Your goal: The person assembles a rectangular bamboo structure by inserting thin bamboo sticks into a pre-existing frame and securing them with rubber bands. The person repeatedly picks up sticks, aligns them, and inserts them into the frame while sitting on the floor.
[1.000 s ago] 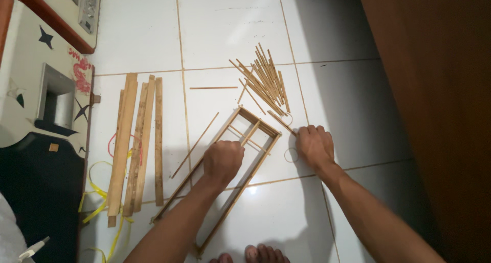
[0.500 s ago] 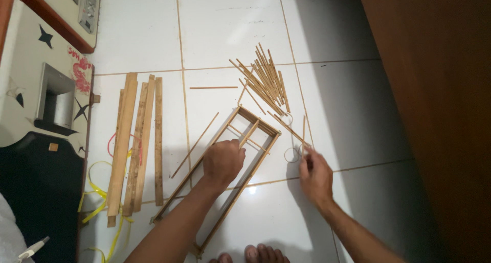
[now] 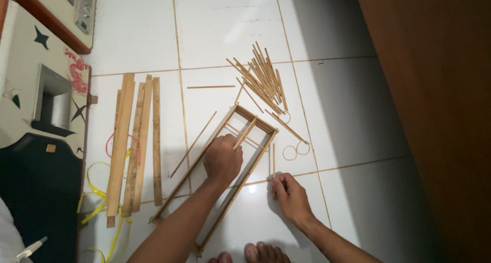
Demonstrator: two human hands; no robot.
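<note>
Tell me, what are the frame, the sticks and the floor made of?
The frame under the left hand looks like bare bamboo or wood: pale tan, matt, thin flat strips. The sticks, and the one the right hand pinches, look like the same split material, unpainted. The floor seems to be glazed white tile: glossy, with thin grout lines.

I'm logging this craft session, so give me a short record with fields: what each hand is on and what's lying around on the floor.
left hand: left hand rests on the long bamboo frame, fingers on a cross stick
right hand: right hand pinches a thin stick beside the frame
sticks: loose pile of thin sticks beyond the frame
slats: flat bamboo slats laid side by side at left
bands: rubber bands on the white tile floor
other: yellow strap under the slats
</note>
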